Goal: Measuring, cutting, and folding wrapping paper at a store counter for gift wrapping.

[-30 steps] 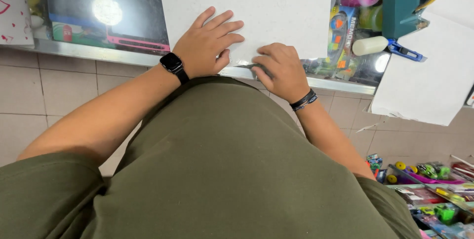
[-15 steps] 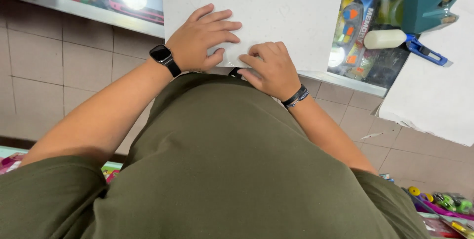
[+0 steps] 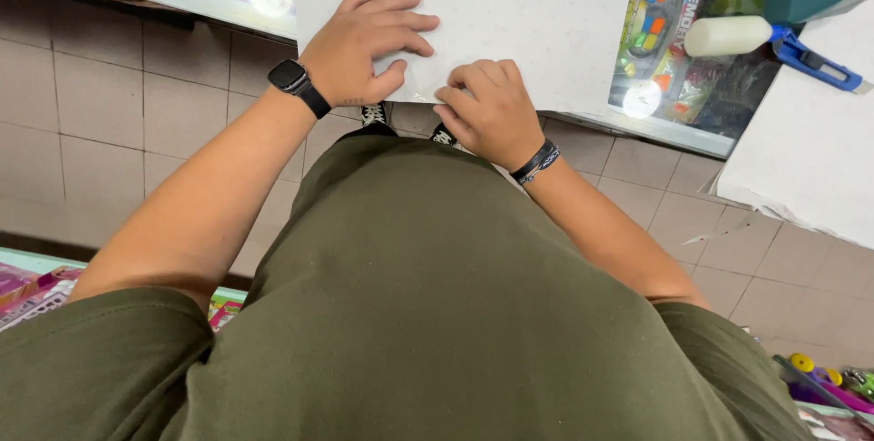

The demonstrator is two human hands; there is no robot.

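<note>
On the glass counter (image 3: 655, 127), near its front edge: white sheet (image 3: 492, 13) lying flat, overhanging slightly toward the person. Both hands on the near edge of that sheet.

Risks, judged from present layout:
- Sheet liable to slide or skew on the smooth glass if pressure from the left hand (image 3: 364, 45) eases while the right works the edge; would cause a crooked crease or misaligned fold.
- Thin edge under curled fingertips liable to tear or crumple if pinched too hard.
- Blue utility knife (image 3: 819, 60) right of the sheet, beside a pale roll (image 3: 728, 36); whether its blade is out, not discernible. Possible cut if a hand sweeps rightward without looking.
- Second white sheet (image 3: 810, 150), further right of the first, hanging over the counter edge; liable to slip to the tiled floor (image 3: 118, 95) if nudged.

Pose:
- Left hand: palm down on the lower left part of the sheet, fingers extended and close together, pointing right, thumb tucked toward the near edge. Black watch (image 3: 289, 77) on the wrist. Pressing flat, gripping nothing.
- Right hand (image 3: 492, 113): on the near edge, just right of the left thumb, fingers curled and bunched together, tips on the paper. Whether pinching the edge or only pressing, not discernible. Dark bracelet (image 3: 537, 161) on the wrist.
- Both forearms reaching forward past an olive shirt (image 3: 437, 314), elbows out.
</note>
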